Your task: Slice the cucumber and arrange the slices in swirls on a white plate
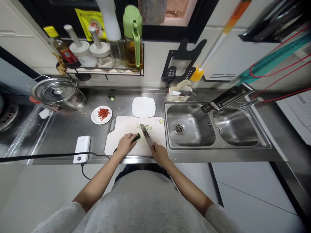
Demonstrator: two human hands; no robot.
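Note:
A dark green cucumber [136, 137] lies on the white cutting board [116, 129], with my left hand [126, 143] wrapped over it and its cut end poking out to the right. My right hand [159, 152] grips the handle of a knife [146, 134], whose blade points up and left across the board. Several pale cucumber slices [149, 127] lie by the blade's tip, and one lone slice [161, 121] rests at the board's upper right corner. The blade is apart from the cucumber's cut end.
A white square plate [143, 107] stands behind the board. To the left are a round plate [94, 117] with chopped red pieces, a cucumber end [111, 97], a lidded steel pot [75, 98] and a power bank [82, 145] with a cable. A double sink [191, 148] borders the right.

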